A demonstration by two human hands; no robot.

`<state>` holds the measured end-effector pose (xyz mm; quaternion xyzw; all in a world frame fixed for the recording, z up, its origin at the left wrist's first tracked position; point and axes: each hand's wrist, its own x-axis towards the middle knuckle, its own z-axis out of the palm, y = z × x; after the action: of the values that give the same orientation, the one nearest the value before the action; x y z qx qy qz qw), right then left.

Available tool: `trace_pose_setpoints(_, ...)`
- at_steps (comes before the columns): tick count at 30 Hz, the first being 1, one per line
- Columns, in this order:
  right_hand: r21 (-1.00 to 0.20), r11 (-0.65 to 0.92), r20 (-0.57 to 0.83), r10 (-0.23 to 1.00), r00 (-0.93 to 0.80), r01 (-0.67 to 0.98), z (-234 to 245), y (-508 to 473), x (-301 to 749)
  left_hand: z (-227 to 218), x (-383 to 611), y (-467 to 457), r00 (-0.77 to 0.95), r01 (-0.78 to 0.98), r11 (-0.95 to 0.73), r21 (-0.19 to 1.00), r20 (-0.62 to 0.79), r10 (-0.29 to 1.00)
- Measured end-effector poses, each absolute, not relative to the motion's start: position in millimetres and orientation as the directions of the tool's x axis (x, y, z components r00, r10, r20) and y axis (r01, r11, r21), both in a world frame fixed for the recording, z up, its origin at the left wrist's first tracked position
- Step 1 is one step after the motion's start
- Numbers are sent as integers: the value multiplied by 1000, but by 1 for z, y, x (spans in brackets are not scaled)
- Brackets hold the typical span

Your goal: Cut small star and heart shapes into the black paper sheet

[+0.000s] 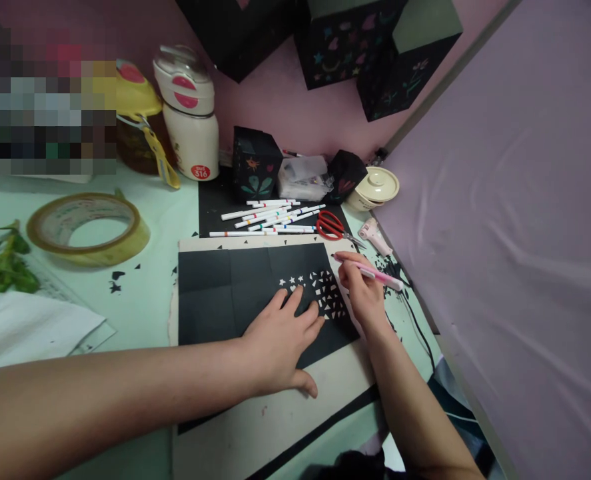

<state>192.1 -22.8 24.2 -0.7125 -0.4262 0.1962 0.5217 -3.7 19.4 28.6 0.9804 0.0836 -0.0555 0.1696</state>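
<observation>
A sheet of black paper point(210, 307) with fold lines lies on a pale cutting board point(255, 427). Small stars and many angular shapes are cut through its right part. My left hand point(285, 337) lies on the sheet, fingers spread, with the fingertips just below the cut-outs. Beside the sheet's right edge, my right hand point(362, 293) is closed around a slim pink pen-shaped tool point(382, 277). Its dark end points left near the paper's upper right corner; whether this is a blade or a nib is too small to tell.
Red-handled scissors point(330, 227) and several white markers point(270, 217) lie behind the board. A tape roll point(88, 227), green leaves point(10, 263) and white paper point(30, 327) are at left. Bottle point(192, 143), lidded bowl point(375, 187) and black boxes point(256, 163) stand behind. A cable point(420, 327) runs at right.
</observation>
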Motion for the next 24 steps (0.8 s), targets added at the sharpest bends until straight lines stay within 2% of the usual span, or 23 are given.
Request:
trace_pose_setpoints(3, -899, -116, 69, 915, 398, 422, 26, -28, 194, 30, -4, 18, 977, 185, -930, 316, -157, 141)
trace_pose_setpoints(6, -890, -120, 10, 960, 281, 440, 25, -33, 194, 31, -4, 16, 979, 178, -935, 307, -155, 136)
trace_pose_setpoints(24, -912, -143, -34, 960, 278, 384, 11, -36, 191, 24, -4, 15, 988, 145, -951, 273, -90, 125)
